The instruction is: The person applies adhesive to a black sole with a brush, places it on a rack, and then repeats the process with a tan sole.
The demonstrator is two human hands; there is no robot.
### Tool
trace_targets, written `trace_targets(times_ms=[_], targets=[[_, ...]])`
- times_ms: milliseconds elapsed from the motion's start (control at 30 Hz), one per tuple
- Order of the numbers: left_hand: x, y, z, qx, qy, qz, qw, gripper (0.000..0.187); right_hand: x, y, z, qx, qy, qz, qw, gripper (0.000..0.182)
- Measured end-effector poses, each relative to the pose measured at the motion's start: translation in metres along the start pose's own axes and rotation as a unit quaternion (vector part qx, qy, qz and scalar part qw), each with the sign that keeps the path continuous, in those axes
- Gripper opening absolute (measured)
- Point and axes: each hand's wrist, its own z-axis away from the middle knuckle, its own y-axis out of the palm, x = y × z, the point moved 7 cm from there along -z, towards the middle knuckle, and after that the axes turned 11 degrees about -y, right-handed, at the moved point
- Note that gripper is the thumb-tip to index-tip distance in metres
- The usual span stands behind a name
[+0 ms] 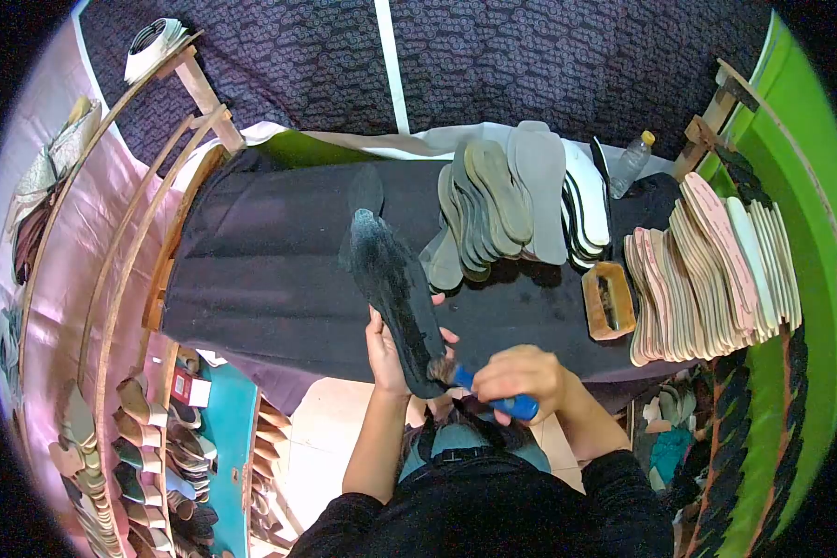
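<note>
My left hand (387,352) is wrapped round a long black shoe sole (395,288), its fingers showing on both sides. The sole is raised over the front of the table, its surface dark and partly shiny, paler toward the far end. In my right hand (523,379) is a brush with a blue handle (513,406). The short bristles touch the near end of the sole. Just beyond the sole's far end, a dark insole (366,189) lies on the black cloth.
Grey-green insoles (498,195) lie overlapped at the back, near white insoles (586,195) and a clear bottle (631,165). A wooden box (608,302) sits beside rows of pinkish insoles (707,270) on the right. Wooden racks (121,242) and shelved shoe parts (139,456) stand left.
</note>
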Motion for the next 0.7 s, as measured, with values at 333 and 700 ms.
trace_targets(times_ms=[333,700], targets=[[0.005,0.004,0.003,-0.081,0.055,-0.037,0.995,0.049,-0.003,-0.010,-0.001,-0.019,-0.004,0.040,0.999,0.019],[0.017,0.012,0.006,-0.005,0.005,-0.043,0.999,0.048,0.000,-0.010,-0.001,-0.049,-0.052,0.099,0.993,0.022]])
